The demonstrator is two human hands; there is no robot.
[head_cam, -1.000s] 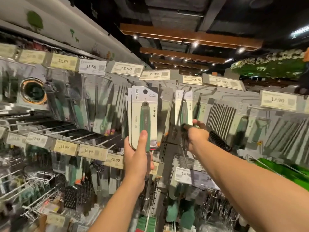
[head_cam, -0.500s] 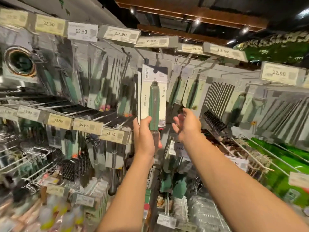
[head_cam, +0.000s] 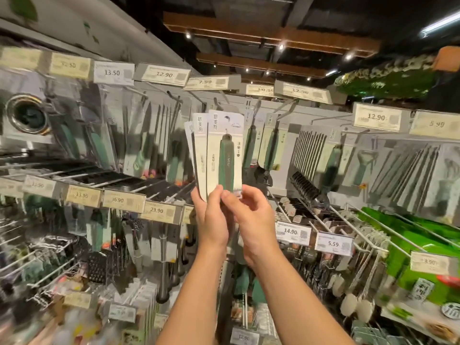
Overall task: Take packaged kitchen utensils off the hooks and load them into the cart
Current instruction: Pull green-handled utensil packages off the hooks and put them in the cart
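I see both hands raised together — left hand [head_cam: 214, 220] grips the fanned utensil packs [head_cam: 219, 155] at their lower edge, right hand [head_cam: 251, 220] pinches the front pack beside it; hooks [head_cam: 286, 108] just above.

Both arms reach up together, left hand [head_cam: 214, 221] gripping with thumb forward, right hand [head_cam: 251, 220] beside it, fingers [head_cam: 230, 199] curled, pinching.

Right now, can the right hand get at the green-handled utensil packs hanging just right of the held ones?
Probably not yet: the right hand is busy on the held packs; hanging packs look unobstructed.
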